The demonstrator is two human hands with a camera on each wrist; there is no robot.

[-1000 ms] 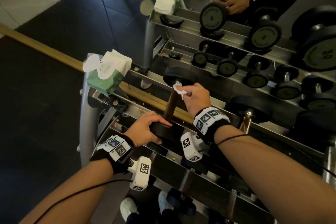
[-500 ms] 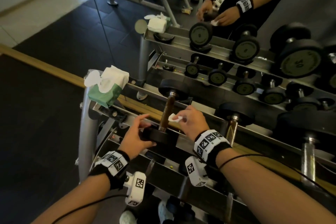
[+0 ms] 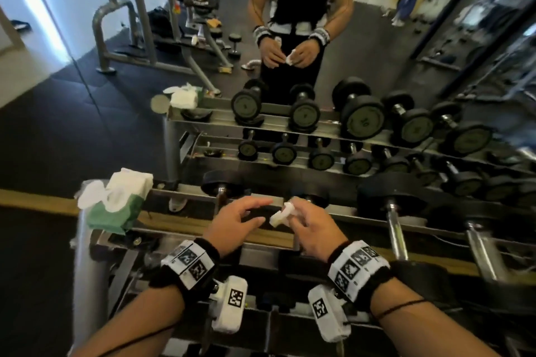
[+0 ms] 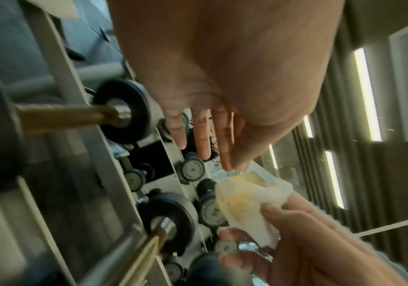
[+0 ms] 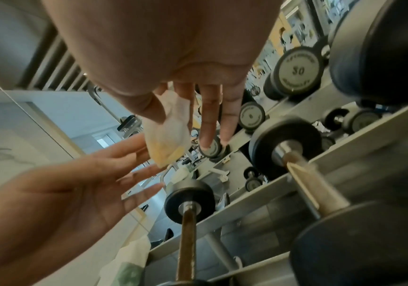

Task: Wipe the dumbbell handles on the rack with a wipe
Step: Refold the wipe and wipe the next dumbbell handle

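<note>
My right hand (image 3: 291, 217) pinches a crumpled white wipe (image 3: 282, 213) between thumb and forefinger, just above the top rail of the dumbbell rack (image 3: 87, 255). The wipe (image 5: 168, 135) shows yellowish stains in the right wrist view. My left hand (image 3: 262, 211) hovers close to its left, fingers straight and spread, holding nothing. In the left wrist view its fingers (image 4: 201, 139) point toward the wipe (image 4: 247, 205). A dumbbell with a rusty brown handle (image 3: 222, 197) lies below the left hand. A second dumbbell (image 5: 315, 183) lies under the right hand.
A green pack of wipes (image 3: 116, 203) sits on the rack's left end. Larger chrome-handled dumbbells (image 3: 391, 211) fill the rack to the right. A mirror behind shows the rack's reflection (image 3: 304, 116) and the person standing at it.
My left hand let go of the leftmost dumbbell's near end and lifted. My right hand came off the rusty handle with the wipe. Both hands now hover close together above the rack.
</note>
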